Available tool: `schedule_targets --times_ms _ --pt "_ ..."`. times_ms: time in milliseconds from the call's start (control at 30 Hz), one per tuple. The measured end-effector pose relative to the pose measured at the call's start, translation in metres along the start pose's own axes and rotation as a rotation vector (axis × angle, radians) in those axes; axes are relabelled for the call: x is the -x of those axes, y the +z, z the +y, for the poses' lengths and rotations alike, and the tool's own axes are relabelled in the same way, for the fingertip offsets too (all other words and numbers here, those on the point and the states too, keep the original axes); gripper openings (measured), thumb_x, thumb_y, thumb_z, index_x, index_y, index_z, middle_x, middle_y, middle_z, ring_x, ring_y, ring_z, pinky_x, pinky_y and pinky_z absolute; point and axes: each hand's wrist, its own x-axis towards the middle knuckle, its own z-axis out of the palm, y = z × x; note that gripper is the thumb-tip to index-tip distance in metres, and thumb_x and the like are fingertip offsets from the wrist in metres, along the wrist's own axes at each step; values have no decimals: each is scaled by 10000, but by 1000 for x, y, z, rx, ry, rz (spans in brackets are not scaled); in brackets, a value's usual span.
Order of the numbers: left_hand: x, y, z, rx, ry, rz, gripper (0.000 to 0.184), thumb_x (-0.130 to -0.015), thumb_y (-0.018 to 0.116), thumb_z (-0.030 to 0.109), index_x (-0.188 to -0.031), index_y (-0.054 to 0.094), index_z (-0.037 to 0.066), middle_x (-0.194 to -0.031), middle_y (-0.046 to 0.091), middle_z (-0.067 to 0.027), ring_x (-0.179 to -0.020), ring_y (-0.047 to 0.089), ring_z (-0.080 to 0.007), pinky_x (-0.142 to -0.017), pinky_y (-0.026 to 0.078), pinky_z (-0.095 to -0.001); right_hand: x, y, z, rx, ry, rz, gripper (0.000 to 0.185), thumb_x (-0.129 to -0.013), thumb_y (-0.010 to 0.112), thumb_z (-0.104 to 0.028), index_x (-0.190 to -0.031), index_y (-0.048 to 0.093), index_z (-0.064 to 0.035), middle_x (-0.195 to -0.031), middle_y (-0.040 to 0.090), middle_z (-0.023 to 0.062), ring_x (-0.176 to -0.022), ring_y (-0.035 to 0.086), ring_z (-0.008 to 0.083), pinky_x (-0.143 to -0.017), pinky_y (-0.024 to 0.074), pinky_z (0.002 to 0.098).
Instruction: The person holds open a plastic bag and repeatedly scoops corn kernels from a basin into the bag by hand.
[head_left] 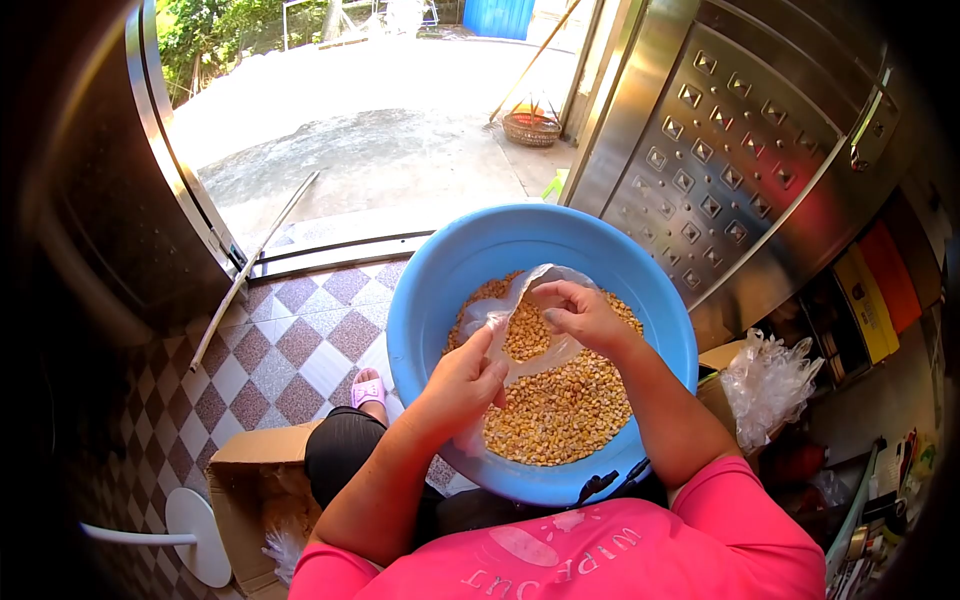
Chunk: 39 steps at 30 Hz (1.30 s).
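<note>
A large blue basin (415,300) holds yellow corn kernels (560,415). Over the kernels is a clear plastic bag (515,305), its mouth spread so that kernels show within the opening. My left hand (465,375) is closed on the bag's left edge, thumb and fingers pinched together. On the right side of the bag's mouth, my right hand (585,315) has its fingers curled near the rim, thumb close to the forefinger; what lies between its fingertips is too small to make out.
Beside the basin stand a cardboard box (235,480) at lower left and a bundle of plastic bags (770,385) at right. A metal door (720,170) stands at upper right. A stick (240,280) leans across the doorway. Outside sits a wicker basket (531,129).
</note>
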Motion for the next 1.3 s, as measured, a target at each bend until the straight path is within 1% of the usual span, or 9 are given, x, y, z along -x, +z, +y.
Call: schedule_targets --times_ms 100,167,300,433,500,633,833,1100,1300 --pt "0 0 -1 6 6 8 522 -899 488 115 -1375 313 -9 -719 590 -102 -600 611 -141 -561 475 -285 7 -2 -19 -48 164 -123 248 -861 561 -72 -1102 593 -22 -960 621 50 -806 603 106 -680 517 245" --pt "1 0 3 13 -14 10 505 -905 481 82 -1376 321 -3 -739 564 -73 -611 591 -127 -565 470 -263 12 -4 -32 -189 305 -589 211 -876 554 -99 -1066 604 -23 -917 631 54 -731 622 114 -611 518 241" --pt "1 1 3 10 -17 29 491 -913 478 55 -1379 328 6 -761 536 -47 -627 574 -112 -572 463 -242 22 34 -27 81 375 -938 256 -865 582 -174 -1084 608 -45 -904 637 58 -728 630 143 -568 530 254" --pt "1 0 2 17 -12 2 493 -916 476 60 -1382 324 10 -761 535 -44 -630 573 -110 -577 461 -241 36 75 12 547 305 -899 268 -828 603 -163 -1071 613 -49 -909 643 109 -767 637 210 -606 535 310" --pt "1 0 2 23 -13 0 497 -918 471 62 -1388 318 14 -756 534 -41 -625 571 -108 -581 458 -241 37 87 15 1044 51 -1085 313 -821 574 -161 -1102 549 -24 -893 632 166 -823 622 276 -685 501 391" --pt "2 -3 4 9 -20 -10 498 -918 468 61 -1390 315 14 -748 533 -40 -620 568 -105 -580 458 -243 36 95 28 987 104 -1151 276 -777 564 -120 -1042 577 -43 -806 617 156 -718 601 266 -637 485 404" --pt "2 -1 6 -26 -10 0 501 -912 467 53 -1388 315 9 -747 536 -42 -622 569 -104 -574 453 -242 33 82 -10 818 434 -1171 237 -796 507 -91 -1005 620 -84 -750 599 70 -604 591 185 -513 475 314" --pt "1 0 3 13 -36 10 498 -909 470 43 -1380 316 -1 -779 538 -50 -625 572 -108 -568 461 -241 22 35 -35 440 361 -957 231 -830 569 -141 -1044 633 -84 -779 624 39 -564 567 106 -492 453 246" --pt "-2 1 -3 12 13 37 498 -884 488 97 -1337 338 -47 -737 595 -121 -601 612 -151 -557 478 -292 10 7 -31 -150 326 -390 211 -889 522 -70 -1087 585 -32 -776 608 34 -510 538 74 -440 424 212"
